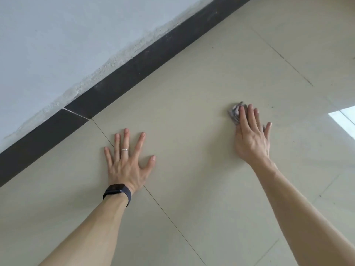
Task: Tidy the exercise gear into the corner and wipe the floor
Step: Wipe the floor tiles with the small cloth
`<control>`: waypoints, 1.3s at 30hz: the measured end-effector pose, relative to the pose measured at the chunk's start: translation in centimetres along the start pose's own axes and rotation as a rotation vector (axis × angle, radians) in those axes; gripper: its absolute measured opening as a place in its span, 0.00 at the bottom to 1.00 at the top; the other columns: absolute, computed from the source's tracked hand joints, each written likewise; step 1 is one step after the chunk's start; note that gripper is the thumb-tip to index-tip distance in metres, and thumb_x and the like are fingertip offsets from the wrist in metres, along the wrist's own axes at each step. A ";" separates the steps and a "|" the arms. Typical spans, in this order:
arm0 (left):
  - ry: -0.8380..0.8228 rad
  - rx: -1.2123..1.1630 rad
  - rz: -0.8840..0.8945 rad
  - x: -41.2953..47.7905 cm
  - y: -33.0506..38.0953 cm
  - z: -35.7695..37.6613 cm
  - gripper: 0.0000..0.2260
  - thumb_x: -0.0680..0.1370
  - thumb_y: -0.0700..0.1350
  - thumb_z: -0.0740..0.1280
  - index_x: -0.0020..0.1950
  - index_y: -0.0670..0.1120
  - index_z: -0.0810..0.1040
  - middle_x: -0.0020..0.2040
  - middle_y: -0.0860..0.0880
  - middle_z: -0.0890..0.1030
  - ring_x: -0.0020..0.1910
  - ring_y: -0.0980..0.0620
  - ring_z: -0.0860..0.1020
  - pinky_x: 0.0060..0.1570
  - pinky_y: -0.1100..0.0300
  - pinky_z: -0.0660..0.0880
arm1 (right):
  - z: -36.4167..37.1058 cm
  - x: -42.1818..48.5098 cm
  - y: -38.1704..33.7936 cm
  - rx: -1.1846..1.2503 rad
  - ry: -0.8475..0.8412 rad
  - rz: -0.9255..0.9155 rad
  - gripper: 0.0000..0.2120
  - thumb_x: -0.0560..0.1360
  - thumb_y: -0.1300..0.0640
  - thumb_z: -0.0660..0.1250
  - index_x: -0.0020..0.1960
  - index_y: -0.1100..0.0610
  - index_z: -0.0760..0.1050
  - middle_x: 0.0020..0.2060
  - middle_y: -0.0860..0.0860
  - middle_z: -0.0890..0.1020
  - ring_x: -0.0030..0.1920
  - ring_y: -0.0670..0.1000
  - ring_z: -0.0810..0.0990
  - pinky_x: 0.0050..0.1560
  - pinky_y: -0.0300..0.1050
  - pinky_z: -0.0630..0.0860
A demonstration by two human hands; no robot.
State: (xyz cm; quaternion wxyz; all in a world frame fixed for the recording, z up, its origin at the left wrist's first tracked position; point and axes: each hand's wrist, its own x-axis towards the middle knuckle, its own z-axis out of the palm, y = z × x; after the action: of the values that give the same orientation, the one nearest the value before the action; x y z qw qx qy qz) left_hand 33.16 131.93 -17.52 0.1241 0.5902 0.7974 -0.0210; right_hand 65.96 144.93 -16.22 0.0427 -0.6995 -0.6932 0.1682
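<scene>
My right hand (251, 137) lies flat on the beige tiled floor (192, 104), pressing a small crumpled grey cloth (233, 112) under its fingers; only the cloth's left edge shows past the fingertips. My left hand (126, 162) rests palm-down on the floor with fingers spread wide and nothing in it. It wears a ring, and a dark watch sits on the wrist. No exercise gear is in view.
A dark skirting board (123, 77) runs diagonally from lower left to upper right below a pale wall (67, 45) with flaking paint. Tile joints cross the floor. A bright window reflection (343, 120) lies at the right edge, with a few dark specks nearby.
</scene>
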 end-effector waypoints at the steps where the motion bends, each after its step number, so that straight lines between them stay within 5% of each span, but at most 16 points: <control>1: -0.002 -0.002 -0.001 0.0 0.0 0.1 0.34 0.75 0.69 0.50 0.79 0.64 0.47 0.81 0.52 0.41 0.80 0.48 0.41 0.76 0.38 0.44 | 0.4 -0.5 -0.4 0.022 0.026 0.053 0.27 0.83 0.56 0.51 0.81 0.49 0.49 0.81 0.48 0.50 0.80 0.49 0.46 0.76 0.66 0.46; 3: -0.013 -0.012 -0.005 0.1 0.0 0.0 0.34 0.75 0.69 0.50 0.79 0.65 0.45 0.81 0.52 0.40 0.80 0.49 0.40 0.76 0.38 0.43 | 1.9 -4.6 -1.8 0.013 0.046 -0.003 0.29 0.82 0.57 0.54 0.81 0.49 0.50 0.81 0.48 0.50 0.80 0.49 0.47 0.76 0.67 0.47; 9: -0.086 0.003 -0.007 -0.1 0.3 -0.7 0.31 0.76 0.71 0.43 0.78 0.66 0.40 0.81 0.51 0.38 0.80 0.48 0.39 0.76 0.38 0.42 | 2.8 -20.0 0.1 -0.050 -0.196 -0.663 0.33 0.77 0.60 0.51 0.80 0.45 0.52 0.80 0.44 0.52 0.80 0.45 0.48 0.76 0.59 0.45; 11: -0.101 0.092 -0.007 -0.1 0.5 -1.0 0.32 0.77 0.70 0.42 0.79 0.64 0.39 0.81 0.49 0.39 0.80 0.46 0.41 0.76 0.38 0.44 | 1.9 -18.4 4.1 -0.089 -0.133 -0.532 0.34 0.78 0.60 0.52 0.81 0.43 0.49 0.80 0.43 0.49 0.80 0.46 0.49 0.77 0.58 0.43; 15: -0.025 0.163 0.056 -2.0 2.4 -1.1 0.27 0.82 0.60 0.46 0.81 0.58 0.44 0.82 0.44 0.47 0.80 0.41 0.46 0.74 0.34 0.48 | 0.5 -17.2 9.2 0.027 0.048 0.155 0.37 0.77 0.64 0.58 0.81 0.45 0.48 0.81 0.45 0.47 0.80 0.47 0.45 0.77 0.64 0.46; 17: -0.026 0.121 0.174 -4.7 4.9 -0.2 0.26 0.83 0.57 0.50 0.80 0.60 0.46 0.82 0.46 0.47 0.80 0.41 0.47 0.74 0.33 0.49 | 1.7 -20.1 7.7 0.082 0.094 0.306 0.37 0.76 0.64 0.57 0.81 0.46 0.47 0.81 0.46 0.47 0.80 0.47 0.42 0.77 0.63 0.42; 21: -0.107 0.065 0.428 -13.1 10.5 2.8 0.29 0.79 0.62 0.54 0.80 0.58 0.54 0.82 0.47 0.51 0.80 0.43 0.51 0.73 0.34 0.51 | 4.5 -30.3 3.5 0.029 -0.024 -0.101 0.37 0.76 0.61 0.57 0.81 0.45 0.50 0.81 0.45 0.50 0.80 0.48 0.48 0.77 0.63 0.46; 24: -0.128 -0.006 0.384 -17.5 11.7 4.7 0.29 0.80 0.61 0.53 0.80 0.56 0.55 0.82 0.48 0.51 0.80 0.44 0.51 0.73 0.35 0.52 | 3.5 -32.6 5.9 -0.050 -0.151 -0.456 0.36 0.76 0.59 0.56 0.81 0.43 0.50 0.80 0.44 0.52 0.80 0.47 0.50 0.77 0.61 0.47; 26: -0.131 -0.038 0.373 -17.8 11.0 4.9 0.28 0.80 0.61 0.52 0.80 0.56 0.55 0.81 0.49 0.51 0.80 0.45 0.52 0.73 0.37 0.53 | 2.2 -30.2 8.9 -0.097 -0.115 -0.389 0.36 0.77 0.60 0.55 0.80 0.42 0.48 0.80 0.44 0.50 0.80 0.47 0.51 0.77 0.59 0.44; 30: -0.169 0.003 0.485 -16.7 8.1 4.1 0.27 0.80 0.62 0.50 0.79 0.61 0.54 0.81 0.54 0.49 0.80 0.49 0.50 0.75 0.39 0.53 | 0.6 -24.9 10.4 -0.023 0.010 0.208 0.36 0.79 0.62 0.57 0.81 0.46 0.46 0.81 0.47 0.47 0.80 0.49 0.44 0.77 0.65 0.44; 32: -0.171 0.008 0.430 -17.0 6.1 3.4 0.27 0.80 0.63 0.50 0.79 0.63 0.54 0.81 0.53 0.49 0.80 0.50 0.50 0.74 0.37 0.51 | 1.6 -25.0 6.8 0.011 0.050 0.303 0.36 0.78 0.62 0.57 0.81 0.48 0.45 0.81 0.49 0.46 0.80 0.50 0.42 0.77 0.66 0.42; 35: -0.185 0.039 0.241 -18.2 2.4 2.7 0.29 0.78 0.66 0.49 0.79 0.64 0.51 0.82 0.52 0.46 0.80 0.49 0.47 0.74 0.37 0.46 | 4.7 -29.4 -0.2 0.028 -0.044 -0.117 0.37 0.74 0.61 0.54 0.81 0.48 0.49 0.81 0.48 0.47 0.80 0.50 0.43 0.76 0.67 0.48; 39: -0.226 -0.148 -0.347 -17.9 -2.0 0.8 0.27 0.81 0.66 0.46 0.76 0.66 0.36 0.81 0.51 0.38 0.80 0.48 0.40 0.74 0.33 0.43 | 6.0 -30.2 -2.4 -0.032 -0.262 -0.776 0.33 0.77 0.58 0.50 0.80 0.45 0.52 0.80 0.47 0.51 0.80 0.48 0.48 0.77 0.63 0.47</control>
State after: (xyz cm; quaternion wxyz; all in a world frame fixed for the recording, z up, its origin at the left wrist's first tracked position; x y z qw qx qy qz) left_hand 36.26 114.41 -14.57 0.2503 0.4271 0.8675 -0.0498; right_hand 62.40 114.26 -15.78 0.0032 -0.3595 -0.9077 0.2165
